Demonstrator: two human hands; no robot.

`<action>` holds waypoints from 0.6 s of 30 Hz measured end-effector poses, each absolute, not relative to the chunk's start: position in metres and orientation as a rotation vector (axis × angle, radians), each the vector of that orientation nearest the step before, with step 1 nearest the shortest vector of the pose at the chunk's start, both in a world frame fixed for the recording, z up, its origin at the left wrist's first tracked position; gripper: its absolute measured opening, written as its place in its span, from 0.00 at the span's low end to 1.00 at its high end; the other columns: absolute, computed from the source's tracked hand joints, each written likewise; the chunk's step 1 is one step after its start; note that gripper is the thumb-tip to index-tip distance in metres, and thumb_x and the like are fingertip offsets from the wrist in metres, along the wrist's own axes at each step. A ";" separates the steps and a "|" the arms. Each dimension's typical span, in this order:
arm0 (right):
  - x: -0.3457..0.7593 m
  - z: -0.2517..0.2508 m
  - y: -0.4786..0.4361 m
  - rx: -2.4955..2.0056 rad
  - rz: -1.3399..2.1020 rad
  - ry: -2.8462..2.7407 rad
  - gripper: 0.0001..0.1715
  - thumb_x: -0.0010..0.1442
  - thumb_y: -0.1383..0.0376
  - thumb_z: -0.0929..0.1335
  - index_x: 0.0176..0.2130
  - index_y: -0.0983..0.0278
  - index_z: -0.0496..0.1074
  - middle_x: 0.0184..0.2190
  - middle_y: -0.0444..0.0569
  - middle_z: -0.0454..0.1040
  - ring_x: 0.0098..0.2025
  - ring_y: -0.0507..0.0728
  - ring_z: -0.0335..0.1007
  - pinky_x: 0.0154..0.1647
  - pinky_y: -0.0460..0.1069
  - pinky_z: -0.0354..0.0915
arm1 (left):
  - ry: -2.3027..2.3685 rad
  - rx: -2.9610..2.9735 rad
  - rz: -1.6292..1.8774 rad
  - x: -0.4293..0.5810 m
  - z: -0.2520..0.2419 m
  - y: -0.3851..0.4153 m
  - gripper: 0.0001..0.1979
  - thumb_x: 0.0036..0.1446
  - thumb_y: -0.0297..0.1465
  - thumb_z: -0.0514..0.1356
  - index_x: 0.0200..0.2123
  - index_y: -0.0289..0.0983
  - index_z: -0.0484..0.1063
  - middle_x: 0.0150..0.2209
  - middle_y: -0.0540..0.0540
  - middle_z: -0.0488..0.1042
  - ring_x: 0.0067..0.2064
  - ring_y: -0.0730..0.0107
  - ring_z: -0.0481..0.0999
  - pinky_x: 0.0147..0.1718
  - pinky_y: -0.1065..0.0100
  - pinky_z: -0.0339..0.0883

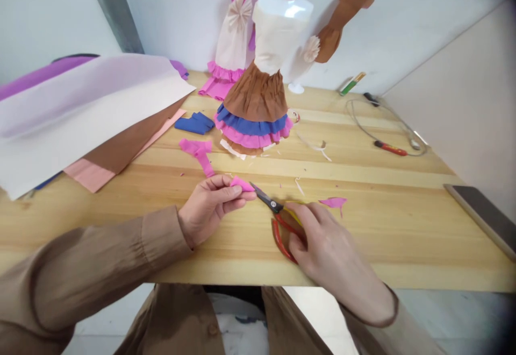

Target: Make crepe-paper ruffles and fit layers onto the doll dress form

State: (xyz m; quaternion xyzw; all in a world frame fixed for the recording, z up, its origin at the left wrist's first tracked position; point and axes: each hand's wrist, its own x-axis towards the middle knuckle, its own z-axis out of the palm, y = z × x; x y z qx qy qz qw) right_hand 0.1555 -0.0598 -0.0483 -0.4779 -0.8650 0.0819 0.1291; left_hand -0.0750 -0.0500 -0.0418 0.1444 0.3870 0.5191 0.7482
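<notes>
My left hand (209, 204) pinches a small pink paper piece (241, 184) between thumb and fingers, just above the wooden table (363, 236). My right hand (326, 247) grips red-handled scissors (278, 218), its fingers through the loops. The dark blades point up-left and their tips touch the pink piece. A pink scrap (334, 202) lies just right of the scissors. Behind them stands a small white dress form (278, 32) wearing a layered brown, blue and pink paper skirt (253, 113).
Large sheets of white, brown and pink paper (80, 113) are stacked at the left. Blue (195, 122) and pink (199, 153) folded strips lie near the skirt. At the back right are a glue stick (352, 84), a wire and a red-handled tool (390, 149). A dark flat slab (484, 212) sits at the right edge.
</notes>
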 end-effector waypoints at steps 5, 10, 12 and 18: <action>0.168 -0.046 -0.051 -1.318 0.968 -2.115 0.20 0.59 0.69 0.64 0.51 0.59 0.64 0.40 0.53 0.74 0.39 0.59 0.73 0.35 0.52 0.71 | 0.836 0.306 1.122 -0.074 -0.041 -0.052 0.10 0.41 0.23 0.72 0.23 0.32 0.72 0.27 0.49 0.80 0.31 0.73 0.82 0.30 0.80 0.72; 0.172 -0.043 -0.054 -1.068 1.431 -1.880 0.40 0.53 0.60 0.73 0.62 0.53 0.59 0.44 0.54 0.74 0.34 0.56 0.72 0.30 0.49 0.70 | 0.813 0.348 1.112 -0.075 -0.043 -0.054 0.10 0.42 0.26 0.72 0.24 0.32 0.73 0.30 0.47 0.81 0.32 0.73 0.82 0.31 0.78 0.72; 0.170 -0.039 -0.054 -1.050 1.412 -1.968 0.40 0.51 0.59 0.73 0.60 0.55 0.62 0.47 0.55 0.73 0.37 0.58 0.73 0.35 0.51 0.71 | 0.810 0.363 1.101 -0.075 -0.043 -0.054 0.10 0.43 0.26 0.72 0.25 0.32 0.73 0.30 0.47 0.81 0.32 0.72 0.82 0.31 0.77 0.72; 0.161 -0.028 -0.057 -1.250 1.083 -2.288 0.39 0.45 0.67 0.72 0.57 0.57 0.64 0.53 0.55 0.72 0.42 0.62 0.74 0.36 0.51 0.72 | 0.767 0.350 1.111 -0.074 -0.039 -0.054 0.10 0.42 0.29 0.72 0.24 0.32 0.74 0.27 0.47 0.81 0.31 0.67 0.82 0.29 0.76 0.72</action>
